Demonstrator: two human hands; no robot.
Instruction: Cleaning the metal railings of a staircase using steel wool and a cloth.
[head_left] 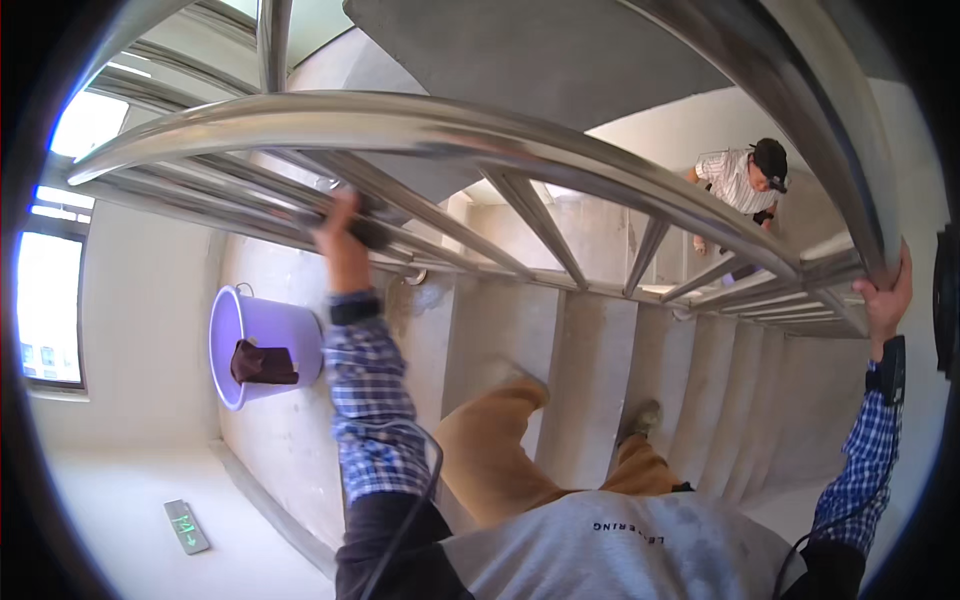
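My left hand (345, 245), smeared by motion, is closed on a dark cloth (372, 232) against the lower metal bars of the stair railing (420, 125). The cloth's outline is blurred. Over at the right, my right hand (888, 298) grips the thick steel handrail (850, 130) near its lower part. Below and left of my left hand, a purple bucket (270, 325) stands on the landing with a dark brown cloth (264, 363) in its mouth.
Concrete steps (590, 360) run down to the right under my feet. Beyond the railing, a person in a dark cap and striped shirt (735, 180) is on the lower flight. A window (55, 300) and a green exit sign (188, 527) are at left.
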